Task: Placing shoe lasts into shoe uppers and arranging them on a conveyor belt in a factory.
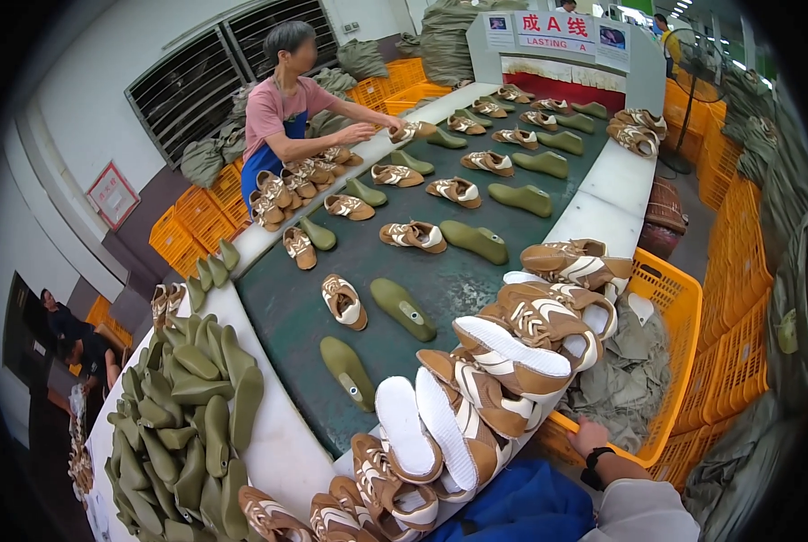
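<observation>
At the lower right my right hand (588, 437) is closed over the near rim of an orange plastic crate (686, 303); a dark watch is on that wrist. Crumpled grey-green cloth (616, 375) fills the crate. Just left of my hand, brown-and-white sneakers (512, 357) lie heaped along the white ledge, some with white soles turned up. My left hand is out of view. On the dark green conveyor belt (286, 289) nearby lie a single sneaker (343, 302) and olive-green shoe lasts (402, 309).
A large pile of shoe lasts (182, 425) covers the left ledge. Across the belt a co-worker (282, 117) in a pink shirt handles a sneaker (411, 132). Stacked orange crates (724, 312) line the right side, beside a standing fan (693, 72). A machine (562, 68) stands at the belt's far end.
</observation>
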A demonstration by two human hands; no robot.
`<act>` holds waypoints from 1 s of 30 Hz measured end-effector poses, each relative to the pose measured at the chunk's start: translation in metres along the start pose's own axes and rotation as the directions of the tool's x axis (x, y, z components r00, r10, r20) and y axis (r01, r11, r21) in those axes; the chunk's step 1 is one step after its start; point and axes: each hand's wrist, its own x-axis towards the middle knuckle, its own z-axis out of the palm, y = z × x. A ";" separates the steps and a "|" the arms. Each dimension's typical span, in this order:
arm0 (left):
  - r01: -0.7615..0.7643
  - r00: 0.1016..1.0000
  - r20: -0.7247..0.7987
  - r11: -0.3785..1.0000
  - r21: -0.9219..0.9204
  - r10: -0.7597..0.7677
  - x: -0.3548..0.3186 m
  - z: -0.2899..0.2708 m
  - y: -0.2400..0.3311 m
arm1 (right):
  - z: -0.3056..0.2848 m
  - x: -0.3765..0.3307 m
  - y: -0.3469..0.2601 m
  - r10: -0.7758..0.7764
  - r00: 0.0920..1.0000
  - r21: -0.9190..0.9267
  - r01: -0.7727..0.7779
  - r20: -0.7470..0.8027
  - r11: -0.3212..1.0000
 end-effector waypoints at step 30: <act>-0.361 0.897 0.427 0.744 0.562 0.113 0.328 0.245 0.140 | 0.009 0.005 -0.008 0.028 0.999 -0.049 -0.029 -0.037 0.998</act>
